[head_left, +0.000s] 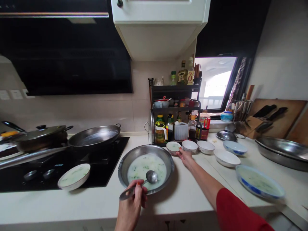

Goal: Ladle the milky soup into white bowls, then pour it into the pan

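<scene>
A wide metal basin of pale soup with green bits stands on the counter. My left hand is closed round the handle of a metal ladle, whose bowl is over the soup. Reaching forward, my right hand has its fingers at the rim of a small white bowl that holds soup. Beside that bowl are two small white bowls, with nothing visible in them. On the left, a filled bowl rests at the stove's edge.
A wok and a lidded pan sit on the black stove. Behind the bowls stands a spice rack. To the right are a white bowl, a blue-rimmed soup dish, metal pans and a knife block.
</scene>
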`<state>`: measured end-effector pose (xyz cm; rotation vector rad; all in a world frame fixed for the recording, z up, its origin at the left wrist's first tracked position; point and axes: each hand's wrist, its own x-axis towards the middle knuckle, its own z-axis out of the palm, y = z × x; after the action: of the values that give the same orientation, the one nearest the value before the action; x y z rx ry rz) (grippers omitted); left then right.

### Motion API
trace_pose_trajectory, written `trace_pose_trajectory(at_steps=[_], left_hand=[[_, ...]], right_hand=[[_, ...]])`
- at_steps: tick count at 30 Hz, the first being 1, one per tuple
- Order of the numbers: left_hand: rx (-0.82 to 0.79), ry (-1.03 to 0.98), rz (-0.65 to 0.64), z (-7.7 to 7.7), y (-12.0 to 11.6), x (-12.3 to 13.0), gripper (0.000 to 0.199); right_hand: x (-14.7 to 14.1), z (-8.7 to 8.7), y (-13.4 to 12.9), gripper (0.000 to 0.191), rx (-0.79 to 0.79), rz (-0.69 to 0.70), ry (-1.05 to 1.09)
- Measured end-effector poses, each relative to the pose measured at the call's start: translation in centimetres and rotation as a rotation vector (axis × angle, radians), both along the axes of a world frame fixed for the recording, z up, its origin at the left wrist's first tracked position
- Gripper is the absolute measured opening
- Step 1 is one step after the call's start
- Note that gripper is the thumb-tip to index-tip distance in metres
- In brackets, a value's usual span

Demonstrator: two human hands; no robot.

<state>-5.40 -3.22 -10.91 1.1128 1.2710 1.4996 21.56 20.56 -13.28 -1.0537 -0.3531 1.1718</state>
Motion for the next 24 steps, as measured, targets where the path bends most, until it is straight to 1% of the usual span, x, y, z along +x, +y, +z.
trace_pose_trajectory(at_steps=[3, 5, 11, 14, 16, 18, 19, 21, 24], left_hand=[[-0.004, 0.042, 0.007, -0.1, 0.0, 0.8, 0.055], [-0.026, 0.070, -0.010, -0.1, -0.1, 1.2, 0.055], [-0.103, 0.126, -0.081, 0.3, -0.6, 2.8, 0.059], [-0.025, 0.134, -0.069, -0.3, -1.0, 4.3, 0.055], [0.068, 0.173, -0.036, -1.1, -1.2, 5.2, 0.053], [0.117, 0.228, -0.028, -1.7, -1.3, 5.9, 0.053], [0.120, 0.248, -0.042, -2.0, -1.3, 6.1, 0.054], [0.104, 0.259, -0.120, -2.3, -1.2, 6.5, 0.056], [0.092, 0.225, -0.218, -2.4, -1.0, 7.1, 0.056]], right_hand=[[0.6, 0.0, -0.7, 0.018, 0.032, -0.007, 0.023], [1.4, -0.1, -1.4, 0.023, 0.054, -0.025, 0.031], [5.1, 0.5, -2.9, 0.024, 0.071, -0.075, 0.025], [6.3, 1.1, -3.0, 0.023, 0.056, -0.062, 0.023], [6.6, 1.4, -2.8, 0.019, 0.040, -0.040, 0.031], [6.7, 1.5, -2.5, 0.013, 0.023, -0.016, 0.045], [6.7, 1.6, -2.3, 0.011, 0.014, -0.006, 0.052], [6.7, 1.6, -1.9, 0.010, -0.004, 0.008, 0.067], [6.8, 1.5, -1.3, 0.014, -0.033, 0.019, 0.089]])
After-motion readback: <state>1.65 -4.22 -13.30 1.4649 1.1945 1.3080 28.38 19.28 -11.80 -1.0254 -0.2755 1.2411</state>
